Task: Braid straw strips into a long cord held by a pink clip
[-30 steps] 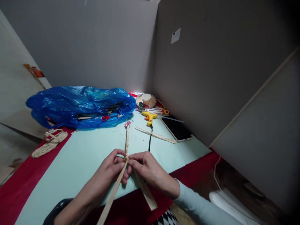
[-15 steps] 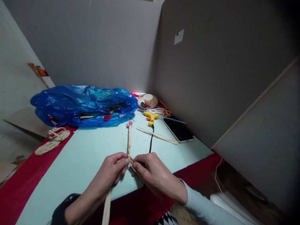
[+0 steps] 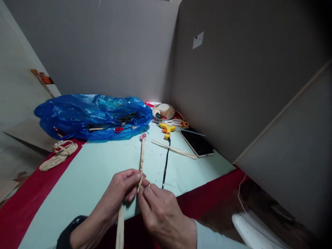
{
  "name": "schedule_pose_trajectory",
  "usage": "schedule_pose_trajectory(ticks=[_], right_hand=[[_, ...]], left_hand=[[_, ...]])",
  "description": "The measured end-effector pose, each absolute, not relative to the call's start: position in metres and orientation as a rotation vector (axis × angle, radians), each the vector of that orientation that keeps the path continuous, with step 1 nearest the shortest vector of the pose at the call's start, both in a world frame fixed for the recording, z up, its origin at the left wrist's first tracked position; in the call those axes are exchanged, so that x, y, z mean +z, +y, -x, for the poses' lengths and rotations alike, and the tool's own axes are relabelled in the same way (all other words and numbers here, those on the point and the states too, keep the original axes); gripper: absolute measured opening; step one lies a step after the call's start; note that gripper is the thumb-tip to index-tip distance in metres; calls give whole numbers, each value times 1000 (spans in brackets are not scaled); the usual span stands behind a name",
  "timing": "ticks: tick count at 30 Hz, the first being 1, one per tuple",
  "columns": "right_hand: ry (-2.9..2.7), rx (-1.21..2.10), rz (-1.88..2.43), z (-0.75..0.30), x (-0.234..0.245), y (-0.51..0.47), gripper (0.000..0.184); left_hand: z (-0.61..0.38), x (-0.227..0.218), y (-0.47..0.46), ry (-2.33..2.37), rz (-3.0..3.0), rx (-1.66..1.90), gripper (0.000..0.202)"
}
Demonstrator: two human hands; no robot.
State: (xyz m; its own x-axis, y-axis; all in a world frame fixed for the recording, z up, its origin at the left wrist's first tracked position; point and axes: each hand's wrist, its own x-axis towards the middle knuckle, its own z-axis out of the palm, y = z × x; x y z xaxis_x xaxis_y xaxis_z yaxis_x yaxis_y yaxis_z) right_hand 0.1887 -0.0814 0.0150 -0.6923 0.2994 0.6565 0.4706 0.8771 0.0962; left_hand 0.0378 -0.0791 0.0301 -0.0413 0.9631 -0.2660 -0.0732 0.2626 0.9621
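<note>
The left hand (image 3: 123, 187) pinches a braid (image 3: 142, 157); the right hand (image 3: 161, 210) grips strands (image 3: 139, 185).

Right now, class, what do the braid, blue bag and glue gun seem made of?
Braid: dry plant fibre or paper, perhaps raffia, matte; pale, flat strands.
Blue bag: thin plastic film, glossy; crumpled, with bright highlights.
Glue gun: probably moulded plastic; bright yellow body, gloss unclear.

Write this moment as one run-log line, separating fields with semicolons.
left grip: pinches braid; right grip: holds strands; pink clip: on braid's far end; glue gun: on pale green sheet
</note>
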Motion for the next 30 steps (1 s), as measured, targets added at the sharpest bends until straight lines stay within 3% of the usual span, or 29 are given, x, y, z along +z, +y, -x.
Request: schedule_pose_trajectory(ticks=[2, 5, 7, 11, 17, 24, 30], right_hand=[[-2465, -178, 589, -194, 19, -78, 22], [-2525, 409, 705, -209, 38, -65, 19], [-2400, 734, 804, -216, 52, -53, 30], [-2249, 1104, 952, -213, 63, -33, 30], [-2241, 1236, 894, -197, 46, -23, 17], [-2326, 1087, 939, -197, 40, -23, 25], [-2113, 1103, 1014, -193, 29, -28, 21]], left_hand=[[-35, 31, -80, 1294, -927, 1079, 22], [-34, 31, -81, 1282, -943, 1069, 21], [-34, 31, -81, 1265, -958, 1070, 21], [-35, 32, -83, 1241, -974, 1057, 23], [-36, 29, -85, 1204, -999, 1057, 24], [-39, 29, -88, 1235, -1031, 1007, 27], [-29, 43, -97, 1635, -1416, 809, 26]])
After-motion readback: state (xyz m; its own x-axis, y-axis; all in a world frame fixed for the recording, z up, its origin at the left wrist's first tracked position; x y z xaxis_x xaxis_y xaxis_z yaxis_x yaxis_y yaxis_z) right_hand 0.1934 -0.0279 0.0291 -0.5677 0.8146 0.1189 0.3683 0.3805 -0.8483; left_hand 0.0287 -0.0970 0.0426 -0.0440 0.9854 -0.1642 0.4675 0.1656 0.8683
